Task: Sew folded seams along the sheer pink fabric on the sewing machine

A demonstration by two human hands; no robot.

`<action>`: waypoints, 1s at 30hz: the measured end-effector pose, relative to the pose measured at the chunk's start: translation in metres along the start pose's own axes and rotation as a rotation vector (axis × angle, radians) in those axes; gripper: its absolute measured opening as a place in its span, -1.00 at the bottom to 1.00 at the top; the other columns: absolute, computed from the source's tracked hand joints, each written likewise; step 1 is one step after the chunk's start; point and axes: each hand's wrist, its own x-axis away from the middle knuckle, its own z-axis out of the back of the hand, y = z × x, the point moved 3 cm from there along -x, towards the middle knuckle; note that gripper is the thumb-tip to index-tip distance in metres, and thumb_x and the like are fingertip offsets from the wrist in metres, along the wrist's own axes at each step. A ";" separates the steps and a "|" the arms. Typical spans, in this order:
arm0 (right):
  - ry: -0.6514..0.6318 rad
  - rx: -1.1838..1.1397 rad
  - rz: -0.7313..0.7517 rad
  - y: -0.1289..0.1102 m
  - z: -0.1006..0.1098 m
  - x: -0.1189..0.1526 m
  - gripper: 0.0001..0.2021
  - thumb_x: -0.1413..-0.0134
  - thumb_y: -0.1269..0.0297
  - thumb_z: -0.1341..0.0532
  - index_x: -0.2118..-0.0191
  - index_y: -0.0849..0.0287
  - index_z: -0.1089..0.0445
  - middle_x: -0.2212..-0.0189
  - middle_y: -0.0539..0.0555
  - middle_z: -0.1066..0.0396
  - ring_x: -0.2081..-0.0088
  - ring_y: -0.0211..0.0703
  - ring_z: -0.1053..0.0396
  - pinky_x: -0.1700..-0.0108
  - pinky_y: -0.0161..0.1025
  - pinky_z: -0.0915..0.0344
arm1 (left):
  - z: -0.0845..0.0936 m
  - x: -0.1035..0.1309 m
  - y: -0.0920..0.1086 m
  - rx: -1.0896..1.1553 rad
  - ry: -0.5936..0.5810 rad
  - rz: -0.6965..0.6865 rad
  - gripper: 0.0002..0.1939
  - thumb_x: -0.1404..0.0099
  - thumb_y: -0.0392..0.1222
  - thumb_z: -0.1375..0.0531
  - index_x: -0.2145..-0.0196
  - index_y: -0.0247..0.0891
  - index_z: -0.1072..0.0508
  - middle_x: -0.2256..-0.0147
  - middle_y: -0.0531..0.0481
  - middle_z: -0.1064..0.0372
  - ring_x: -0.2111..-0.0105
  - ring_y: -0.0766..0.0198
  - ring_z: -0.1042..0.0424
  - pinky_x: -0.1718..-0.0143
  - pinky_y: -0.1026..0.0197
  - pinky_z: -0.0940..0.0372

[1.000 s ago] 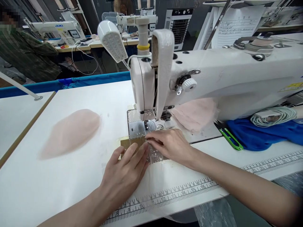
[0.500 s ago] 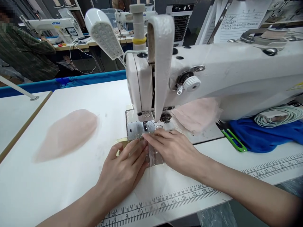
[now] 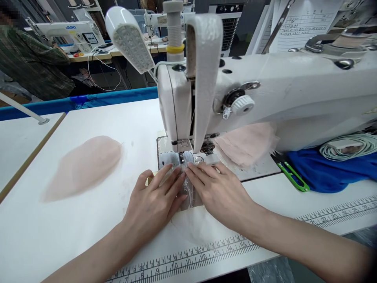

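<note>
1. A wide white table is filling the lower part of the view, and a printed ruler strip is running along its near edge.
2. A white sewing machine is standing on the table, and its lamp is hanging to the left of the machine head.
3. A pale pink fabric piece is lying flat on the table, well apart from the hands on the left side. More pink fabric is lying under the machine arm.
4. On the right, a blue cloth is lying with a coiled cord on it, and green snips are lying just beside it.
5. Behind the table, another sewing machine is standing on a bench, and a person in a dark striped sleeve is standing near it.
6. The left hand and the right hand are lying flat with fingers spread, pressing down on a thin clear sheet. They are not gripping it. The sheet is lying on the metal plate, just in front of the needle.
7. Compared with one second ago, both hands are now closer to the needle, and the fingertips are almost meeting. The brown patch under the left hand is now nearly covered. The view is also showing the machine a little nearer.
</note>
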 end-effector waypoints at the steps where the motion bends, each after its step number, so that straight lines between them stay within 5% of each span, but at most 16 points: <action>1: -0.003 0.004 -0.003 0.000 -0.001 0.000 -0.62 -0.15 0.54 -0.03 -0.07 0.45 -0.33 0.00 0.26 -0.42 0.05 0.00 -0.31 0.14 -0.10 -0.22 | 0.000 0.000 0.000 -0.011 -0.003 0.003 -0.67 -0.41 -0.16 -0.05 -0.07 -0.25 -0.40 0.02 -0.08 -0.46 -0.04 0.05 -0.36 0.13 0.04 -0.12; 30: -0.011 0.040 -0.034 0.008 -0.006 -0.004 -0.72 -0.09 0.52 -0.11 0.07 0.33 -0.42 0.05 0.23 -0.44 0.18 -0.02 -0.34 0.10 -0.10 -0.18 | -0.007 -0.006 -0.006 0.014 -0.011 0.039 -0.65 -0.41 -0.13 -0.03 -0.10 -0.19 -0.37 0.01 -0.08 -0.45 -0.02 0.04 -0.37 0.08 0.00 -0.10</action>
